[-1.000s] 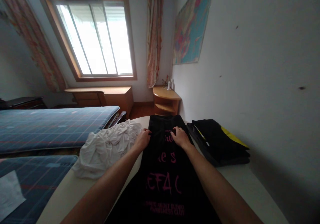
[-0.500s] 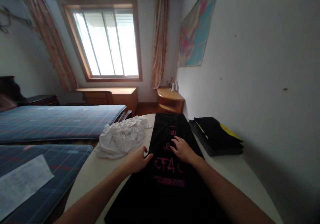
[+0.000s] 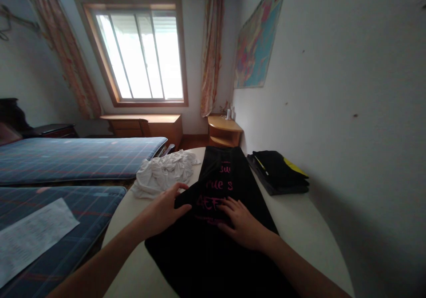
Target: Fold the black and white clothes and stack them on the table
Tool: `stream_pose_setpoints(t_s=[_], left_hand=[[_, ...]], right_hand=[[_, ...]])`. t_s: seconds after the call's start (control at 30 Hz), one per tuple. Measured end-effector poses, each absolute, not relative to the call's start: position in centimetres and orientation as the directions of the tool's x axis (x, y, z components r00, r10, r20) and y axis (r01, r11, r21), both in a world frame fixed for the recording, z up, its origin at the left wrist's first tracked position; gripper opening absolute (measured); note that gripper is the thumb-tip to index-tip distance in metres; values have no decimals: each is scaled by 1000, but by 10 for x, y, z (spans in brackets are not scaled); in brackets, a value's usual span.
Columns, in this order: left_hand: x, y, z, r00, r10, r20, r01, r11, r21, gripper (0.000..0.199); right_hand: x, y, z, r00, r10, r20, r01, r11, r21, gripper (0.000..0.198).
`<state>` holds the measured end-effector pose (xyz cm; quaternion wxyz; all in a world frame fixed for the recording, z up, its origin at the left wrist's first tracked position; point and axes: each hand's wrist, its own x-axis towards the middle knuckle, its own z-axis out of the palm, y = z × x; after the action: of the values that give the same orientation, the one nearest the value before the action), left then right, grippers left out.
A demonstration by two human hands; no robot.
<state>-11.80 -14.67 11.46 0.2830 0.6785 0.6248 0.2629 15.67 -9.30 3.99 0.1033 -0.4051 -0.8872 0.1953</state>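
A black shirt [image 3: 213, 249] with pink lettering lies lengthwise on the pale round table [image 3: 313, 240], narrowed into a long strip. At its left edge, my left hand [image 3: 163, 211] has the cloth between thumb and fingers, drawing that edge out to the left. My right hand [image 3: 244, 225] rests palm down over the lettering, fingers spread, covering part of the print. To the left of the shirt is a crumpled white cloth garment [image 3: 163, 174]. A folded stack of dark clothes [image 3: 279, 171] with a yellow patch sits to the right.
Two beds with blue plaid mattresses [image 3: 83, 156] stand on the left, and a printed paper sheet [image 3: 36, 240] lies on the nearer one. A white wall [image 3: 339, 156] rises close on the right. Behind are a desk [image 3: 159, 119] and a corner shelf [image 3: 224, 125].
Both hands have come nearer to me along the shirt. The left hand has pulled the left edge outward, showing more lettering. The right hand now lies flatter on the print.
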Motion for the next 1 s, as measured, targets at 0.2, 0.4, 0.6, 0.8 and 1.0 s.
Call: stream_pose_setpoints(t_s=[0.2, 0.4, 0.6, 0.8, 1.0], left_hand=[[-90, -161, 126, 229, 972, -55, 756, -142, 639, 51], [-58, -175, 101, 355, 924, -146, 746, -186, 640, 51], [-38, -188, 66, 421, 850, -317, 803, -187, 566, 57], [-25, -186, 80, 499, 827, -258, 763, -279, 583, 37], [-34, -167, 76, 733, 642, -225, 646, -555, 523, 43]], right_hand=[[146, -158, 42, -945, 313, -96, 300, 712, -634, 52], [168, -154, 63, -851, 516, -92, 422, 569, -706, 25], [180, -102, 63, -535, 845, 32, 648, 434, -626, 20], [171, -48, 44, -404, 914, 49, 728, 353, -588, 19], [154, 3, 40, -339, 937, 88, 816, 340, -467, 24]])
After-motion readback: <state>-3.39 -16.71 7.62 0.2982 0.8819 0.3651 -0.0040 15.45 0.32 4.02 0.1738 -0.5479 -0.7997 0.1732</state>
